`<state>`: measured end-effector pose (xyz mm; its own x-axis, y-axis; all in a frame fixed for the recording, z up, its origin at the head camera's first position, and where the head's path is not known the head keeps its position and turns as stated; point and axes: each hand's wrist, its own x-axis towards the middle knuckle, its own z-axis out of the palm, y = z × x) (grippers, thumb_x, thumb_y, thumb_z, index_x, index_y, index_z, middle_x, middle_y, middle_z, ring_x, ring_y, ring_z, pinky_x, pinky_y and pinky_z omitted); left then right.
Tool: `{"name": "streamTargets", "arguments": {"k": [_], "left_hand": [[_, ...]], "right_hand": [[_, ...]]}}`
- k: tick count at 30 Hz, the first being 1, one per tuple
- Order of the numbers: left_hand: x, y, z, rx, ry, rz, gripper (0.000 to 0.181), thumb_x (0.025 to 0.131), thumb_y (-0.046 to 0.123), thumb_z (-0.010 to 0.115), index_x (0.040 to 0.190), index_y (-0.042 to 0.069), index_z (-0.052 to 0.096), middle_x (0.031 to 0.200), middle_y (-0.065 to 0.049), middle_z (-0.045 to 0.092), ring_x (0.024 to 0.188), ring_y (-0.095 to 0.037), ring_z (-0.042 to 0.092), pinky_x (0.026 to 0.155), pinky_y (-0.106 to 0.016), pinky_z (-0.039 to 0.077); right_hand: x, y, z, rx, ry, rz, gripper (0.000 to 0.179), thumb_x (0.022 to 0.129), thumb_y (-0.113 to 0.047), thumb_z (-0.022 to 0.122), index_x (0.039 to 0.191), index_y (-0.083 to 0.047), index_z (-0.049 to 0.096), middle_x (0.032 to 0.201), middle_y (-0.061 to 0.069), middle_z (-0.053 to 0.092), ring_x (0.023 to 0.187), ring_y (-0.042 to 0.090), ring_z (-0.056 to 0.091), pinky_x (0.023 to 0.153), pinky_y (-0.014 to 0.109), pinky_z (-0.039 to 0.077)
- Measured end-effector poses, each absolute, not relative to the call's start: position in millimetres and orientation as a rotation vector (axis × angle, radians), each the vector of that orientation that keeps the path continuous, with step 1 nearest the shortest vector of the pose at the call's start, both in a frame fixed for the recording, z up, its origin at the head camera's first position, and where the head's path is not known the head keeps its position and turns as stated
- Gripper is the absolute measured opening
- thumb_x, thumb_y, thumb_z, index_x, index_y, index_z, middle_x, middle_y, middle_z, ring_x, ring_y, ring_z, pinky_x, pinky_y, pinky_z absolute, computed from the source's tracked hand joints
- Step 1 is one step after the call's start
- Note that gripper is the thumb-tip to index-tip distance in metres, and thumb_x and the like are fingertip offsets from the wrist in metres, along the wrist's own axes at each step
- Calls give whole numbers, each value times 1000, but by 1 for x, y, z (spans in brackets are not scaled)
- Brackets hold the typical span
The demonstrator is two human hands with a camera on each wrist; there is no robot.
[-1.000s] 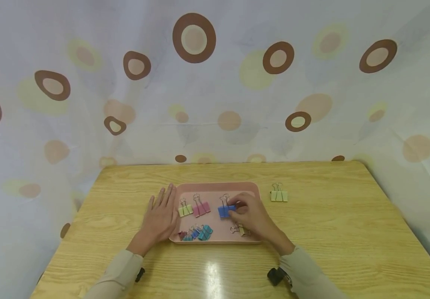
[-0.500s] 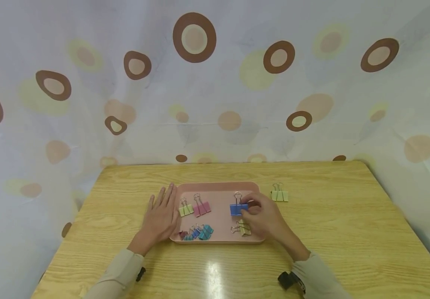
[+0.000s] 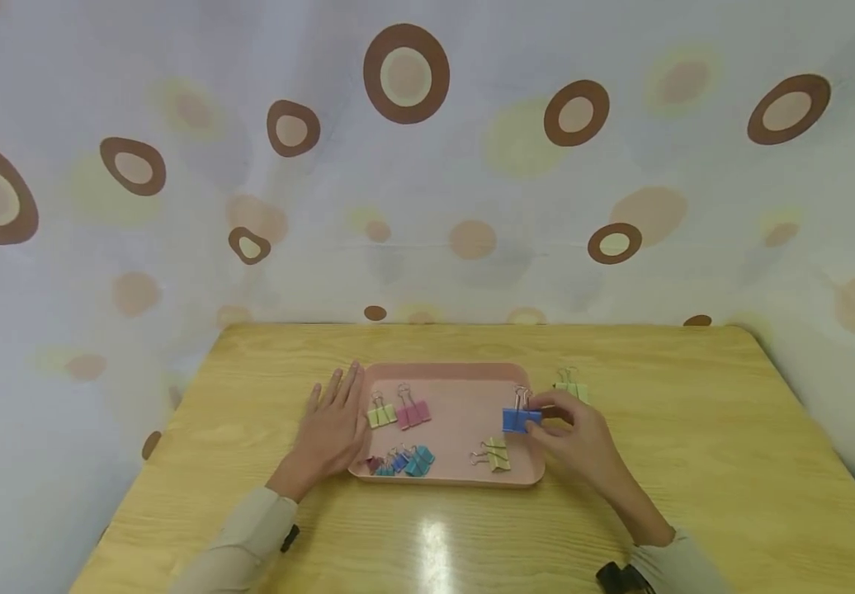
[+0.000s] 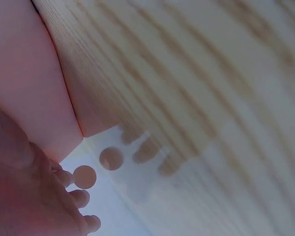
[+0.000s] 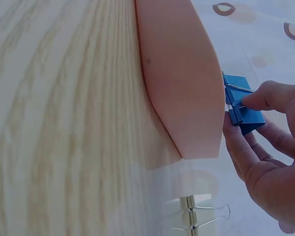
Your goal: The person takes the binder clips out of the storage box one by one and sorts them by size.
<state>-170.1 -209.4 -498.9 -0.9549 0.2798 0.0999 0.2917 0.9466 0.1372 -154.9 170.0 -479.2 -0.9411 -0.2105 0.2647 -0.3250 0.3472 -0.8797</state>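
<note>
The two hands are apart, on opposite sides of a shallow pink rectangular tray with rounded corners (image 3: 465, 370). The right hand (image 3: 582, 439) pinches a blue binder clip with silver wire handles (image 3: 518, 420) between thumb and fingers over the tray's right part; whether the clip touches the tray cannot be told, and the thumb covers part of it in the right wrist view. The left hand (image 3: 329, 426) lies with fingers straight along the tray's left side, and its wrist view cuts much of it off. A pale yellow-green binder clip (image 3: 573, 389) on the wood-grain table (image 3: 695, 462) beyond the tray is partly hidden by the right hand, and the right wrist view's lower edge crops it. Inside the tray, a yellow binder clip (image 3: 499, 455) lies near the front right, while a lime-green binder clip (image 3: 382, 416) and a pink binder clip (image 3: 414, 414) sit side by side at the left. Below them, a large teal binder clip (image 3: 419, 462) adjoins a huddle of smaller coloured clips (image 3: 399, 462), too small and overlapped to count. Both beige sleeves (image 3: 238, 536) run out of frame.
</note>
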Motion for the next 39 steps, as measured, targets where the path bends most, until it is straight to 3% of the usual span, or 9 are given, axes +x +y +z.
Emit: {"name": "streamTargets", "arguments": {"k": [11, 19, 30, 39], "left_hand": [[-169, -206, -493, -446, -3008, -250, 61, 108, 24, 36, 162, -2, 21, 169, -17, 19, 154, -42, 20, 121, -64, 17], [-167, -208, -489, -469, -3002, -246, 62, 108, 23, 37, 162, -3, 20, 168, -19, 20, 153, -42, 22, 120, -65, 19], [-168, -203, -491, -485, -2964, -257, 61, 107, 21, 37, 161, -4, 22, 167, -19, 24, 152, -42, 23, 119, -65, 20], [-167, -203, -490, -476, -2982, -243, 61, 108, 22, 36, 161, -4, 21, 168, -19, 22, 153, -41, 22, 120, -64, 20]], "right_hand": [[-164, 195, -476, 479, -2448, 1541, 20, 89, 2, 76, 109, 0, 71, 107, 12, 71, 98, 31, 72, 89, 46, 58], [-171, 226, -469, 334, -2467, 1531, 23, 93, -2, 73, 115, 1, 71, 113, 17, 71, 100, 15, 69, 84, 15, 53], [-172, 264, -467, 217, -2480, 1537, 25, 95, -11, 74, 117, 1, 71, 120, 18, 68, 100, -3, 64, 79, 14, 55], [-179, 291, -479, 197, -2460, 1515, 28, 95, -11, 74, 118, 4, 71, 115, 8, 71, 100, -2, 66, 84, 11, 52]]}}
